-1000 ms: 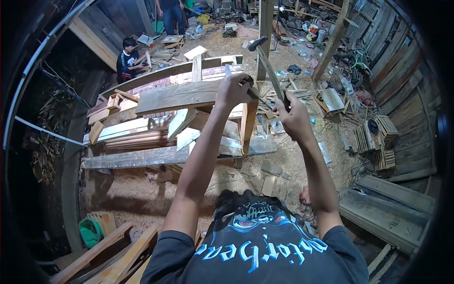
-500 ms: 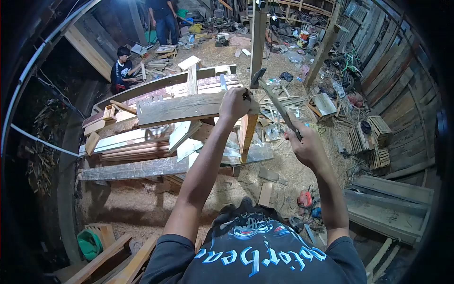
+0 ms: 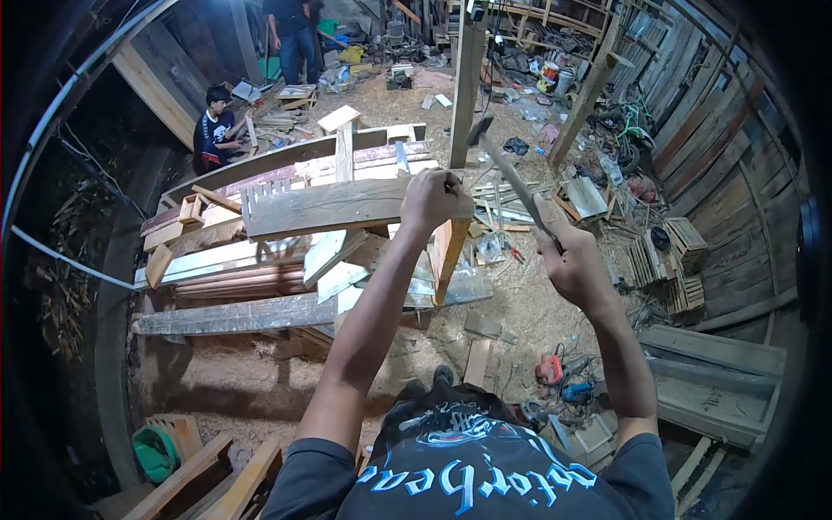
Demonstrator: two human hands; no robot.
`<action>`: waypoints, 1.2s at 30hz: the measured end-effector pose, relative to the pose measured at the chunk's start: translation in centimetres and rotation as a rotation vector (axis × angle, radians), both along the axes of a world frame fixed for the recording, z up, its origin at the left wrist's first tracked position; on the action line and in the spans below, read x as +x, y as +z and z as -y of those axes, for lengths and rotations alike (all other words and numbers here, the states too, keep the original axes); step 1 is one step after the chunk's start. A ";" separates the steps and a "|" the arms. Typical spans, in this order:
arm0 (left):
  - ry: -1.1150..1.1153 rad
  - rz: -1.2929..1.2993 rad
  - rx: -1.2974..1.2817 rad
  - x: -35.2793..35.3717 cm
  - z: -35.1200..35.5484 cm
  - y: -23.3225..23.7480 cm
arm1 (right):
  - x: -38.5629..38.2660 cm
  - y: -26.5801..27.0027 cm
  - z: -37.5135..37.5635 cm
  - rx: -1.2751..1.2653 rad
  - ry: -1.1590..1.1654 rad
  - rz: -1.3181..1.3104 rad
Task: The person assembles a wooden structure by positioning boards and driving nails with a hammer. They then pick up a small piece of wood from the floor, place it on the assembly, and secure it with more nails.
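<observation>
My right hand [image 3: 576, 260] is wrapped round the wooden handle of a hammer [image 3: 511, 178]. The hammer's dark head is raised, up and to the right of my left hand [image 3: 429, 201]. That left hand is closed, its fingers curled together at the right end of a wide wooden board [image 3: 325, 206]; whatever they pinch is hidden. Comb-like notches mark the board's left end. Below its right end an orange-brown board [image 3: 451, 251] runs downward, meeting it at a corner. A workbench plank [image 3: 234, 316] lies lower, with stacked timber behind it.
A wooden post [image 3: 465, 95] stands just beyond my hands. Red [image 3: 549, 369] and blue power tools [image 3: 577, 393] lie on the sawdust floor near my feet. One person [image 3: 217, 130] sits at the far left; another [image 3: 293, 39] stands behind. Wooden crates [image 3: 672, 260] are at right.
The hammer and my right hand have shifted slightly, the hammer still raised. My left hand stays at the board's end. The whole view has moved a little.
</observation>
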State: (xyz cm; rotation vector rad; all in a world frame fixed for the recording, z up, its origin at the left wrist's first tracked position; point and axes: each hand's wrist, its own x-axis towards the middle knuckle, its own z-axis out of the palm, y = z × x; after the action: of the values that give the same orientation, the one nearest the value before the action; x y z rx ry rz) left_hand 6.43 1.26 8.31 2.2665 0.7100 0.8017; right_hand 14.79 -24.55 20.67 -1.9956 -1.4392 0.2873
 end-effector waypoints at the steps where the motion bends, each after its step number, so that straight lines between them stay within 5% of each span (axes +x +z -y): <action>1: 0.030 0.037 0.089 0.1 0.1 0.1 | -0.2 -0.1 -0.3 0.025 -0.015 0.047; 4: 0.032 0.068 0.152 0.0 -0.4 -0.4 | 1.0 -1.9 -0.8 0.102 0.117 0.118; 8: -0.011 0.053 -0.128 0.1 -0.3 -0.2 | 0.6 -0.3 -0.2 0.036 -0.052 0.050; 10: -0.021 0.005 -0.029 -0.8 -0.4 0.9 | 0.3 -0.2 -0.2 -0.009 -0.182 -0.023; 14: -0.002 0.161 -0.146 -1.0 -1.5 0.3 | 0.7 -3.2 0.2 0.183 -0.048 0.011; 20: -0.024 -0.010 -0.007 -0.4 0.0 0.2 | -0.6 -2.0 0.8 -0.043 -0.002 0.000; 22: -0.016 -0.061 -0.179 -0.1 0.1 0.5 | -0.2 -2.0 0.7 -0.076 0.009 0.036; 24: 0.002 -0.028 0.038 -0.4 0.5 0.9 | -0.1 -2.1 0.8 -0.105 0.020 0.069; 30: 0.023 0.030 0.025 -0.4 0.7 0.6 | -0.9 -1.6 1.0 0.210 -0.011 0.034; 33: 0.051 0.038 0.089 -0.3 0.6 0.5 | -0.3 -0.7 1.5 -0.132 -0.025 0.024; 36: 0.021 -0.082 -0.054 -0.4 0.7 1.4 | 0.1 -0.6 1.2 0.057 -0.074 0.028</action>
State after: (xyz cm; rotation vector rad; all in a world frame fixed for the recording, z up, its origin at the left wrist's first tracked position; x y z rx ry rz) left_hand 6.05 0.53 9.68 2.2576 0.7852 0.6942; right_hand 14.90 -25.78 20.11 -2.0090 -1.3723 0.1848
